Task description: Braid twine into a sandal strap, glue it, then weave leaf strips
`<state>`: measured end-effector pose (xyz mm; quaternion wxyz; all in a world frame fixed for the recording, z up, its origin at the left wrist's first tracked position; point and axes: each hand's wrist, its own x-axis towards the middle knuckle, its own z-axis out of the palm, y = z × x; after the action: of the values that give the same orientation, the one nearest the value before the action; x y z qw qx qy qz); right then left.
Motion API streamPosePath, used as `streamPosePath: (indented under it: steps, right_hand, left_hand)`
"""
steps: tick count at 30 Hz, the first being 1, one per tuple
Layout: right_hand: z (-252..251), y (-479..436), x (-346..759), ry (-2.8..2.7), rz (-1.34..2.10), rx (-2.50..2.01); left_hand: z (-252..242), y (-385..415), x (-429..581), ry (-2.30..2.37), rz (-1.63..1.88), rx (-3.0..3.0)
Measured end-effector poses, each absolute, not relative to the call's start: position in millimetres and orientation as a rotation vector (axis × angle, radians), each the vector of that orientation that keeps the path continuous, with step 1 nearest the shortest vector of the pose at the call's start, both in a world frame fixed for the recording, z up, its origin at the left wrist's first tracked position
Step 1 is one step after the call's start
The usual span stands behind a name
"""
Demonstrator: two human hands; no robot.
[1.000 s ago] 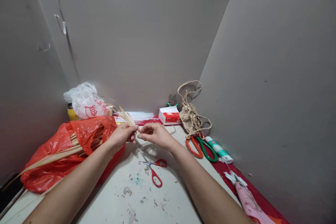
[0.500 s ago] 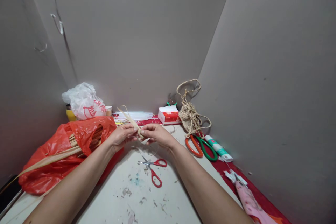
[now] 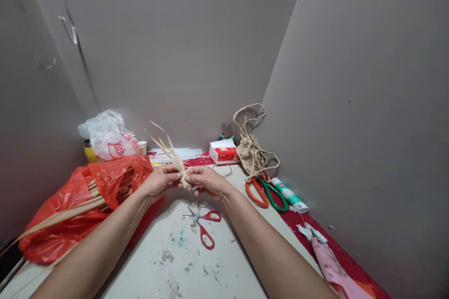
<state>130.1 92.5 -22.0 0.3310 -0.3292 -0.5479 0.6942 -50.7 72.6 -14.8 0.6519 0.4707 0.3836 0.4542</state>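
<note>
Between my two hands is a small bundle of pale dried leaf strips (image 3: pixel 177 161), its loose ends fanned up and to the left. My left hand (image 3: pixel 163 181) pinches the bundle from the left, thumb and fingers closed on it. From the other side my right hand (image 3: pixel 206 181) grips its lower end, fingertips pressed together. The exact fold under the fingers is hidden. Just below the hands, small red-handled scissors (image 3: pixel 203 222) lie spread on the white tabletop (image 3: pixel 196 271).
At left a red plastic bag (image 3: pixel 66 196) holds long dried strips, some sticking out. Behind it sits a white plastic bag (image 3: pixel 108 138). On the right are a tissue box (image 3: pixel 224 153), a tangle of braided cord (image 3: pixel 252 154), large scissors (image 3: pixel 273 196) and a white-green tube (image 3: pixel 289 195). Grey partitions enclose the table.
The strips' loose ends stand more upright and spread wider apart than before. Both hands stay closed on the bundle at nearly the same place. The whole view has shifted slightly.
</note>
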Motion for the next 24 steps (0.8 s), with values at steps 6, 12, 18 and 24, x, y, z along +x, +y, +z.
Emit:
streamPosePath:
  steps: [6,12,18,24]
  right_hand:
    - [-25.3,94.9,130.5,-1.386,1.866,-0.798]
    - [-28.5,95.8,126.8,-1.35,1.845,-0.809]
    - [-26.9,93.9,125.4,-1.374,1.773,-0.855]
    - [-25.9,93.4,127.8,-1.411,1.783,-0.838]
  left_hand:
    - [-15.6,74.2,-52.2,0.833,1.031,1.108]
    - [-16.3,75.8,-53.0,0.845,1.051,1.141]
    - [-15.3,73.7,-50.0,0.888,1.076,1.155]
    - [-13.9,73.4,-50.3,0.898,1.067,1.15]
